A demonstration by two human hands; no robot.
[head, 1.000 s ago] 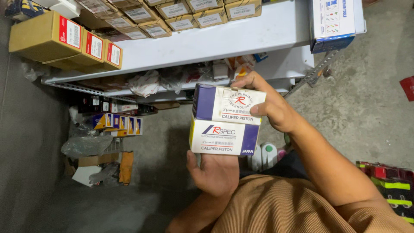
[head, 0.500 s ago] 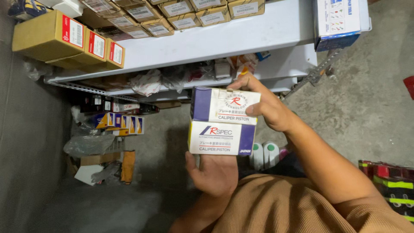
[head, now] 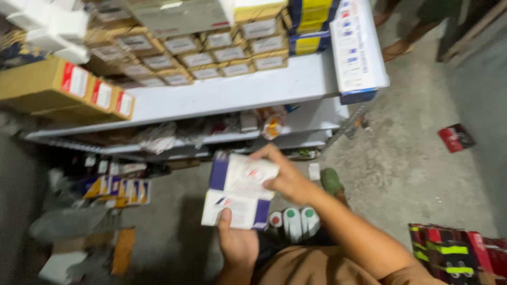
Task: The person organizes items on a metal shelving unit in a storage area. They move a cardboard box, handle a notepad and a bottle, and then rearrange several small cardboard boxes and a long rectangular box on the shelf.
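I hold two white and purple cartons stacked one on the other in front of me. My left hand (head: 237,244) grips the lower carton (head: 235,210) from beneath, thumb up its front. My right hand (head: 288,178) clasps the right end of the upper carton (head: 243,174), fingers curled over its top edge. Both cartons hang above the concrete floor, below the white shelf (head: 227,95). The picture is blurred by motion.
The white shelf carries brown cartons (head: 63,92) at the left and several small labelled boxes (head: 200,58) behind. Small plastic bottles (head: 293,220) stand by my knee. A red box (head: 455,138) lies on the floor at right; another person's feet (head: 404,47) show at top right.
The view has swung up and left, so the cartons now sit lower in frame. The stack leans slightly, and my grip on both cartons is the same.
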